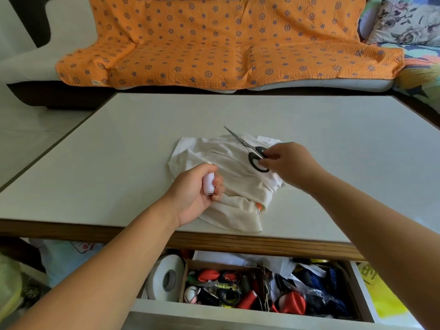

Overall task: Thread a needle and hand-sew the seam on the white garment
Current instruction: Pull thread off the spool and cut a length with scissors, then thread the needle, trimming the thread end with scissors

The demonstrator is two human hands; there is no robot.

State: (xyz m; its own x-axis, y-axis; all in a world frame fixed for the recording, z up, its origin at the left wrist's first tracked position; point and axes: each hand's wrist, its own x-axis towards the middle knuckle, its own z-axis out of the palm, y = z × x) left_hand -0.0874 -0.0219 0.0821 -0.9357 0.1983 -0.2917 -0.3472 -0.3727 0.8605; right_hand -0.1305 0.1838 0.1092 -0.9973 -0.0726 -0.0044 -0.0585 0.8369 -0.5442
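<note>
The white garment [228, 177] lies crumpled in the middle of the pale table [119, 144]. My left hand [195, 194] grips a white thread spool [209, 184] just over the garment's left edge. My right hand [285, 163] holds the black handles of a pair of scissors [250, 150], whose blades point up and to the left over the cloth. A thin white thread [291, 188] trails on the table to the right of the garment. I see no needle.
An open drawer [238, 313] below the table's front edge holds several thread spools, another pair of scissors, bits of cloth and a white tape roll [166, 278]. A sofa with an orange patterned cover [226, 44] stands beyond the table.
</note>
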